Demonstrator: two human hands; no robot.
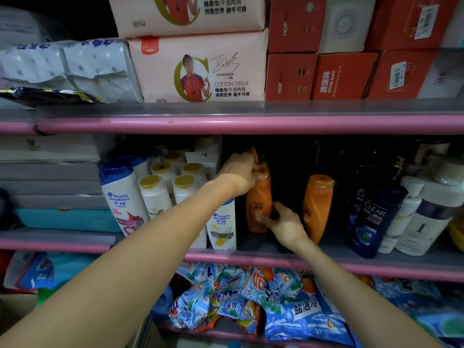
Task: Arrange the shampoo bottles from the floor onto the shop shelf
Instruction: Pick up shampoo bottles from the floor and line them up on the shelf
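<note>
Fingers: left hand (241, 172) grips orange bottle (258, 204) cap | right hand (283, 226) pinches its lower body | shelf (276, 257)

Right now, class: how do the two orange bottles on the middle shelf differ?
The left orange bottle is held: the left hand grips its cap and the right hand pinches its lower body. The right orange bottle stands free, untouched. The left one sits further from the dark bottles. Both are orange, same shape, capped.

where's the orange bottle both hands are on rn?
Head view, middle shelf, centre: the held orange bottle stands between a Head & Shoulders bottle on its left and a second orange bottle on its right.
</note>
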